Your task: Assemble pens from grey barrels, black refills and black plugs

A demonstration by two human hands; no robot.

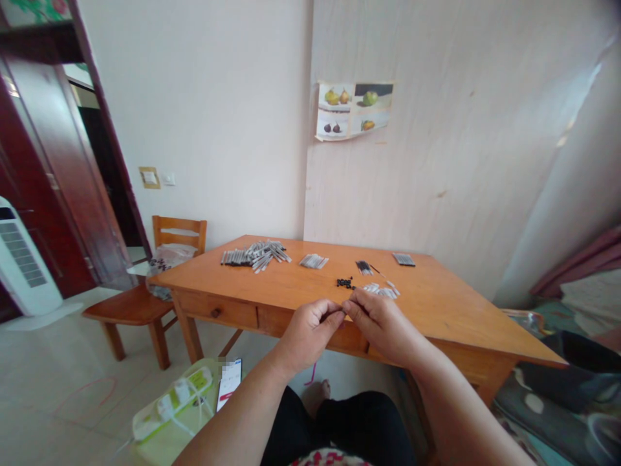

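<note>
My left hand (313,327) and my right hand (376,317) meet at the fingertips just over the table's front edge. Both are closed in a pinch; what lies between the fingers is too small and covered to make out. Just beyond them on the wooden table (286,291) is a cluster of small black pieces (345,283). Beside it lie white or clear slim pieces (381,290), partly behind my right hand. Farther back is a bundle of thin black sticks (363,267), with one dark thin stick (376,268) slanting next to it.
A large heap of grey pen-like sticks (262,254) lies at the table's left, a smaller pile (314,261) in the middle, and a neat row (403,259) at back right. A chair (126,301) bearing a plastic bag stands left. A phone (229,383) rests low left.
</note>
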